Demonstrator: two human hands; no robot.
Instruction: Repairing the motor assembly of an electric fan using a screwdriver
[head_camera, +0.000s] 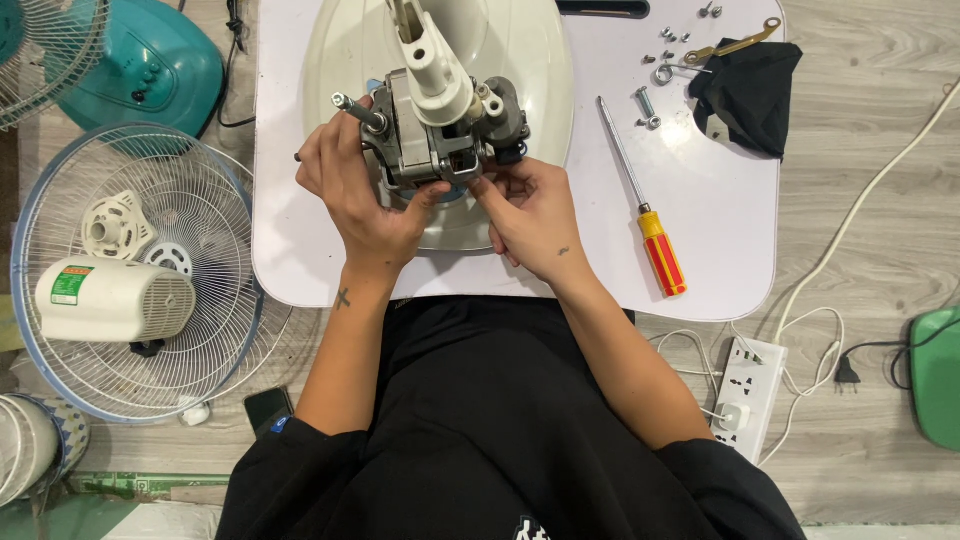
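Note:
A grey metal fan motor (440, 135) with a shaft sticking out to the left sits on the cream neck of a fan stand (437, 60), above a round cream fan base (520, 60) on a small white table (700, 220). My left hand (365, 195) wraps around the motor's left side and underside. My right hand (530, 215) holds the motor's lower right, its fingertips at the bottom edge of the housing. Both hands grip the motor.
A screwdriver (645, 205) with a red and yellow handle lies right of the base, near loose screws (648, 105), a brass bracket (730, 45) and a black cloth (750, 90). Fan grilles (190, 300), a motor cover (110, 298) and a power strip (748, 395) are on the floor.

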